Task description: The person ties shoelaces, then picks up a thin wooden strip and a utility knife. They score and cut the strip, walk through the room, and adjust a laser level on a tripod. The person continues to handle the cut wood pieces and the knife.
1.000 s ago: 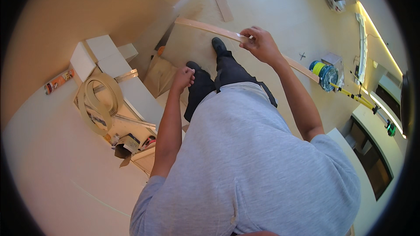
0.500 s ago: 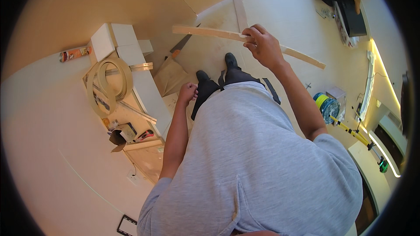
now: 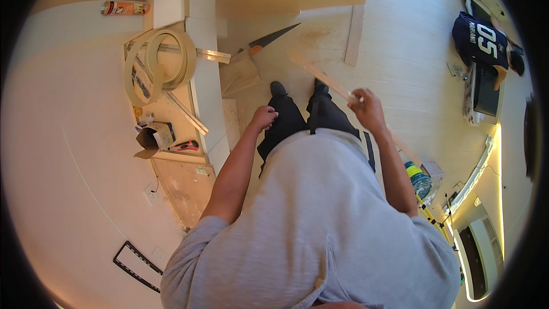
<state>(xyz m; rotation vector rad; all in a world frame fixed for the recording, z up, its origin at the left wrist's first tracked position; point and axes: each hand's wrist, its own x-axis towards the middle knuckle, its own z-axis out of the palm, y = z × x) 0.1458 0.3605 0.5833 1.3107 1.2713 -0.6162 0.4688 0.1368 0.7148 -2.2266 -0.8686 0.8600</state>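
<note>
My right hand (image 3: pixel 368 110) grips a long, thin wooden strip (image 3: pixel 325 75) near its middle. The strip slants across in front of my legs, its far end blurred by motion and its near end passing behind my right forearm. My left hand (image 3: pixel 265 118) hangs by my left thigh with its fingers curled in; whether anything small is inside them is hidden. A handsaw (image 3: pixel 274 36) with an orange-marked handle lies ahead and to the left, beyond my feet. Another flat wooden board (image 3: pixel 354 34) rests on the floor ahead.
On the left, an open wooden cabinet (image 3: pixel 204 74) bears a coil of beige edge strip (image 3: pixel 186 60), a small open box (image 3: pixel 155 137) and a utility knife (image 3: pixel 184 146). A co-worker (image 3: pixel 483 40) is at the far right. A blue spool (image 3: pixel 420 183) stands near my right arm.
My right hand has come down and nearer to my body with the wooden strip, which is now more steeply slanted. The view has shifted, and my left hand stays curled by my thigh.
</note>
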